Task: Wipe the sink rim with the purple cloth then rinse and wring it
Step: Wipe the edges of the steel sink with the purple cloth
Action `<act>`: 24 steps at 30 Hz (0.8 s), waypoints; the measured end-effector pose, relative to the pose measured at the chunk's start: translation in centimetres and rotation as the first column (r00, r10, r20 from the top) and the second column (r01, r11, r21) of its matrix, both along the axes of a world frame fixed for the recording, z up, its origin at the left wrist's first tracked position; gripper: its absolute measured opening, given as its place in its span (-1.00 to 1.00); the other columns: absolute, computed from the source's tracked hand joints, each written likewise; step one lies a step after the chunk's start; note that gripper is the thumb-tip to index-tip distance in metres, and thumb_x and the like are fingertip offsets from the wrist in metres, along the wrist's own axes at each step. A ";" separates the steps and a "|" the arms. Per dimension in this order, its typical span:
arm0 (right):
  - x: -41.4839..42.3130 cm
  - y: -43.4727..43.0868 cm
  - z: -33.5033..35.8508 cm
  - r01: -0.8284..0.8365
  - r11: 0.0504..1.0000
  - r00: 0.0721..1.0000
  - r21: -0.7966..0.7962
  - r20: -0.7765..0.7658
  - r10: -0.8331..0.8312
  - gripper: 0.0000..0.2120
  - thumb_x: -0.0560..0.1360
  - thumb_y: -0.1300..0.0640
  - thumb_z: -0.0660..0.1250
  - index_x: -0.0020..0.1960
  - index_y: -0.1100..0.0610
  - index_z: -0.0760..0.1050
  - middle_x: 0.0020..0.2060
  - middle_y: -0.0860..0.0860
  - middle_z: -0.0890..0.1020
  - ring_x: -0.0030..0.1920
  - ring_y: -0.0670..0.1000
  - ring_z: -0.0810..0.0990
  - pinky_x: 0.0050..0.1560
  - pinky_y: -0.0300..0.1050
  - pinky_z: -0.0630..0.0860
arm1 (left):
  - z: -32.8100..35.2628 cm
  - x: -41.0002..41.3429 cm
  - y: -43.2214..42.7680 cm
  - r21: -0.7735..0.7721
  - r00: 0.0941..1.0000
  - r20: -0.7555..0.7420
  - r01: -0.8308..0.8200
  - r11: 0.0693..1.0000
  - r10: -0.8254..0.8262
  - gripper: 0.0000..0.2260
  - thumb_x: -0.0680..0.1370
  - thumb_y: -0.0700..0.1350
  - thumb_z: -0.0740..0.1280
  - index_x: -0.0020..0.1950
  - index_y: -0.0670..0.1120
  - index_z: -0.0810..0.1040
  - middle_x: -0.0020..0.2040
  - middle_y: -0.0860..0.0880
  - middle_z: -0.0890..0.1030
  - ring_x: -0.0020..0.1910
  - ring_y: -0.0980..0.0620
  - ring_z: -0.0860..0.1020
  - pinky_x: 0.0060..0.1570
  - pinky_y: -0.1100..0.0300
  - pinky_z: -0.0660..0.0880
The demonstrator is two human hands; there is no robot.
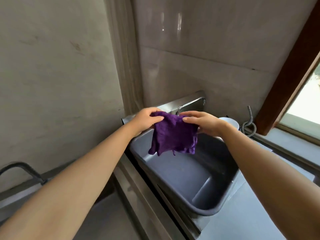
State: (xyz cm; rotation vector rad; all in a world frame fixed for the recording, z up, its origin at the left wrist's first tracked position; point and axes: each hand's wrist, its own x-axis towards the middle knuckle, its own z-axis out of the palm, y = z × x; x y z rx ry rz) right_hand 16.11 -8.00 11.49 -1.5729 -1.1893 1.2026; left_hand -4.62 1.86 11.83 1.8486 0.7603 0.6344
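I hold the purple cloth (pixel 173 135) in the air with both hands, one at each upper corner. My left hand (pixel 147 121) pinches the left corner between thumb and fingers, and my right hand (pixel 202 122) does the same on the right corner, so both are closed on the fabric. The cloth hangs down flat between them, with its lower edge free and a little ragged. It touches nothing below.

Under my hands is the steel sink (pixel 230 191), and the cloth is over its far part. I think I hold it spread like this to open it before the next step, and to keep any drops falling into the basin and not on the counter. The tap (pixel 179 110) is just behind the cloth, partly hidden by it, so I cannot tell if water is running. I also cannot tell whether the cloth is wet.

To the right of my right hand stands a white cup (pixel 231 122), and beyond it a grey flexible hose (pixel 249 125) lies coiled near the window.

From this position I judge that the cloth is ready either for wiping the rim or for rinsing.
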 end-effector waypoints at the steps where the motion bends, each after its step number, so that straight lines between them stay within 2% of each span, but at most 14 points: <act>1: -0.4 0.0 0.7 -0.011 1.000 0.999 0.015 0.049 0.010 -0.82 0.50 0.17 0.33 0.10 0.07 0.54 -0.07 0.00 0.62 -0.09 -0.08 0.60 -0.04 -0.16 0.55 | 0.7 -0.6 0.0 0.009 1.000 0.004 -0.002 1.000 0.002 -0.85 0.52 -0.30 0.28 0.06 -0.17 0.55 -0.14 -0.07 0.58 -0.12 0.02 0.55 -0.10 0.27 0.52; 3: -1.4 0.0 2.1 -0.052 0.998 0.966 0.029 0.254 0.043 -0.95 0.50 0.16 0.35 -0.06 0.13 0.55 -0.24 0.00 0.61 -0.28 -0.16 0.59 -0.26 -0.32 0.51 | 2.1 -1.7 -0.1 0.033 1.000 -0.020 0.021 0.999 -0.020 -0.85 0.53 -0.27 0.29 0.05 -0.13 0.57 -0.11 -0.08 0.61 -0.07 -0.01 0.56 0.00 0.13 0.52; 5: -2.1 0.4 2.7 -0.101 0.994 0.887 0.034 0.456 0.075 -0.87 0.48 0.11 0.37 -0.08 0.18 0.56 -0.23 0.04 0.60 -0.24 -0.10 0.57 -0.18 -0.26 0.49 | 3.1 -3.0 -0.4 0.114 0.996 -0.081 0.038 0.993 -0.029 -0.85 0.53 -0.25 0.29 0.05 -0.11 0.58 -0.07 -0.10 0.62 -0.06 0.00 0.58 0.02 0.11 0.53; 7: -2.9 0.6 3.2 -0.132 0.990 0.854 0.055 0.512 0.086 -0.84 0.47 0.10 0.38 -0.07 0.20 0.54 -0.19 0.09 0.59 -0.17 0.01 0.54 -0.05 -0.11 0.48 | 3.8 -4.5 -0.5 0.151 0.996 -0.090 0.027 0.988 -0.013 -0.86 0.53 -0.25 0.30 0.01 -0.07 0.60 -0.10 -0.07 0.62 -0.10 0.04 0.58 -0.02 0.13 0.55; 10: -5.0 1.4 3.8 -0.146 0.981 0.926 0.130 0.367 0.089 -0.93 0.47 0.19 0.38 -0.08 0.17 0.52 -0.18 0.13 0.60 -0.13 0.09 0.56 -0.04 -0.02 0.50 | 4.5 -7.7 -0.4 0.141 0.997 -0.068 -0.012 0.990 0.022 -0.82 0.52 -0.27 0.30 -0.07 0.00 0.59 -0.16 -0.03 0.61 -0.17 0.07 0.57 -0.04 0.09 0.55; 12: -7.3 2.1 4.3 -0.187 0.968 0.939 0.165 0.320 0.127 -0.90 0.48 0.22 0.35 0.00 0.16 0.53 -0.14 0.10 0.62 -0.11 0.08 0.59 -0.04 -0.07 0.54 | 4.8 -10.5 -0.5 0.156 0.992 -0.100 -0.058 0.986 0.074 -0.85 0.53 -0.27 0.29 0.00 -0.06 0.59 -0.11 -0.10 0.60 -0.14 0.02 0.57 -0.03 0.06 0.56; 14: -10.0 3.0 4.7 -0.259 0.953 0.931 0.154 0.303 0.204 -0.81 0.51 0.22 0.31 0.12 0.18 0.53 -0.09 0.08 0.63 -0.12 0.02 0.61 -0.06 -0.19 0.58 | 4.9 -13.7 -0.9 0.148 0.985 -0.118 -0.110 0.983 0.128 -0.83 0.54 -0.27 0.28 0.10 -0.15 0.56 -0.09 -0.13 0.60 -0.19 0.08 0.60 -0.14 0.20 0.61; 16: -13.0 3.9 4.7 -0.335 0.933 0.913 0.127 0.289 0.289 -0.79 0.53 0.22 0.28 0.15 0.23 0.53 -0.08 0.11 0.64 -0.15 0.00 0.62 -0.11 -0.26 0.58 | 4.7 -17.2 -1.4 0.106 0.978 -0.108 -0.167 0.980 0.178 -0.81 0.54 -0.26 0.28 0.14 -0.19 0.55 -0.13 -0.09 0.61 -0.28 0.18 0.61 -0.22 0.29 0.60; 20: -19.7 5.8 3.4 -0.435 0.896 0.887 0.086 0.212 0.410 -0.75 0.54 0.12 0.27 0.13 0.23 0.56 -0.04 0.16 0.66 -0.09 0.07 0.64 0.04 -0.09 0.57 | 3.3 -24.7 -2.8 0.017 0.950 -0.084 -0.299 0.954 0.300 -0.81 0.53 -0.25 0.29 0.14 -0.16 0.55 -0.16 -0.05 0.63 -0.30 0.19 0.62 -0.20 0.27 0.61; 24: -27.2 6.5 0.8 -0.498 0.866 0.867 0.045 0.022 0.498 -0.64 0.55 0.07 0.22 0.21 0.31 0.48 0.05 0.24 0.60 0.02 0.15 0.57 0.21 0.10 0.44 | 1.2 -32.1 -4.8 -0.071 0.914 -0.080 -0.404 0.912 0.399 -0.87 0.53 -0.22 0.30 0.03 -0.07 0.57 -0.15 -0.05 0.64 -0.25 0.12 0.62 -0.18 0.27 0.60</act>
